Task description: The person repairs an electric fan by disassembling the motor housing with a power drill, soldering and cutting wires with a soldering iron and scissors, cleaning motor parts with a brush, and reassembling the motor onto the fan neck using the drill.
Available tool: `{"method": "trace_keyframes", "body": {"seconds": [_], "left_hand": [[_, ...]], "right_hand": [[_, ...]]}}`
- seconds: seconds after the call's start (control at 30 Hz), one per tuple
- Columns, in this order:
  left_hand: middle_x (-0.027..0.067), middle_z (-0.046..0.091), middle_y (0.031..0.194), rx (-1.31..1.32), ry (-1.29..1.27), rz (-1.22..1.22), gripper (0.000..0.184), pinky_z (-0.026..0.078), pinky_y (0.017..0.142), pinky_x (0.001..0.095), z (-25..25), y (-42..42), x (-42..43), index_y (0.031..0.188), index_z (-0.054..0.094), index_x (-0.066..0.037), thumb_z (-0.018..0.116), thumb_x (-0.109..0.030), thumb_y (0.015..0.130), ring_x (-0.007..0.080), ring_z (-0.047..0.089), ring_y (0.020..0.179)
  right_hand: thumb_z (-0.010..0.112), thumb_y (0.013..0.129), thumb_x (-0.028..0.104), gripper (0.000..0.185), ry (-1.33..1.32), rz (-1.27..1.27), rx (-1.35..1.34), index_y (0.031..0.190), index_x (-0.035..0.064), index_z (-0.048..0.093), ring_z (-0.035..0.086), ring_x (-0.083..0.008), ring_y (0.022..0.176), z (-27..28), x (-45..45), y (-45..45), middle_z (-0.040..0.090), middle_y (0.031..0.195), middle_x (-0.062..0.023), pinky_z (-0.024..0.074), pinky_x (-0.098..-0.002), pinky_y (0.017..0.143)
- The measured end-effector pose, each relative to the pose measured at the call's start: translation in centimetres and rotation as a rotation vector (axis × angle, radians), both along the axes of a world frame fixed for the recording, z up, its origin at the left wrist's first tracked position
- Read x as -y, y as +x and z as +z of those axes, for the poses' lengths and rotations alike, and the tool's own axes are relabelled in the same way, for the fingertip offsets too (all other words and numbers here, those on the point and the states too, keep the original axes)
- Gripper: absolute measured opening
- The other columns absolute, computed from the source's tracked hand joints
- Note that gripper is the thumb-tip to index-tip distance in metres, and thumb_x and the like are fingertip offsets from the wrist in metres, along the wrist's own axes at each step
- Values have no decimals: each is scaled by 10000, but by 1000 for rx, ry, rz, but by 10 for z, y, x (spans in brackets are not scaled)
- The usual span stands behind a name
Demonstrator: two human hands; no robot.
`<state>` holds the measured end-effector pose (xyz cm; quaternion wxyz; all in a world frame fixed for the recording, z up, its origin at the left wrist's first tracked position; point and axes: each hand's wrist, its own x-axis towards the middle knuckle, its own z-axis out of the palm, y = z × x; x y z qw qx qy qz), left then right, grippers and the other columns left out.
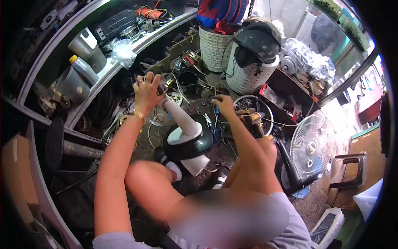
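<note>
A white fan stand (184, 120) on a round black and white base (201, 143) stands between the person's legs. My left hand (148, 88) is closed round a dark motor part (162, 86) at the top of the stand. To the right of the stand, my right hand (224, 104) has its fingers curled round a small screwdriver (217, 108), whose blue part shows below the fingers. Blue-handled pliers (214, 132) lie on the floor beside the base.
A white round tub (267, 112) of small metal parts is right of my right hand. Beyond stand white baskets (215, 50) and a black helmet (259, 39). A fan guard (313, 141) lies at the right, near a dark stool (358, 170). Shelves (145, 39) line the left.
</note>
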<state>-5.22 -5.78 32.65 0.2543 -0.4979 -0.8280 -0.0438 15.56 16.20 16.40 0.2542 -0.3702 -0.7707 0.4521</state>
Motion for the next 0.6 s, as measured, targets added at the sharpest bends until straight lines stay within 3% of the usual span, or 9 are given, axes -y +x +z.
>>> {"method": "trace_keyframes", "body": {"seconds": [0.1,0.13,0.17,0.23,0.27,0.37,0.4,0.47,0.6], "left_hand": [[23,463,1161,19,38,-33,720,404,807,446,0,-2,-6,1155,515,-182,837,-276,518,311,449,1040],[28,469,1171,41,59,-38,713,399,819,451,1,-3,-8,1150,519,-178,834,-257,515,314,448,1038],[34,474,1181,66,76,-42,707,394,831,457,0,-5,-8,1145,524,-173,831,-238,512,316,446,1036],[32,474,1182,89,79,-62,727,379,835,459,-3,-10,-8,1145,533,-179,841,-261,492,310,439,1040],[31,475,1184,102,114,-79,747,363,839,461,-4,-14,-12,1145,541,-184,852,-285,473,305,432,1045],[37,485,1188,109,124,-71,743,369,838,467,-8,-24,-16,1138,549,-182,850,-277,466,303,438,1034],[59,489,1203,118,101,-50,710,387,865,457,-6,-24,-17,1149,530,-156,821,-176,502,320,432,1030],[64,491,1197,121,92,-55,710,387,866,453,-8,-33,-19,1146,531,-153,821,-170,498,320,436,1026],[81,498,1175,110,94,-80,702,388,869,443,-9,-44,-24,1132,532,-138,820,-152,492,320,447,1011]], "right_hand": [[735,700,260,270,-88,-117,190,924,109,721,664,-288,824,-81,-9,-53,687,865,-135,506,-371,743],[731,697,227,268,35,-115,195,911,66,716,677,-227,694,-90,-2,-60,690,787,-129,514,-334,676],[731,697,227,268,10,-118,200,911,66,716,677,-227,694,-111,-2,-72,690,787,-129,514,-334,676],[732,689,236,264,-71,-136,312,917,103,721,674,-263,776,-154,-3,-92,689,826,-135,514,-360,720],[732,686,232,248,-40,-137,343,914,133,726,662,-285,846,-151,0,-97,687,859,-130,511,-382,747],[733,678,232,252,49,-87,468,912,138,725,652,-304,851,-172,-5,-116,684,873,-122,510,-401,749],[729,678,226,245,113,-84,479,907,139,725,649,-305,842,-187,-8,-119,681,868,-114,509,-412,741],[737,699,232,243,65,-26,555,921,137,714,644,-306,868,-204,-14,-126,674,892,-113,517,-408,759],[734,685,165,186,101,-12,400,848,83,700,651,-322,794,-204,-16,-133,676,872,-123,525,-393,721]]}}
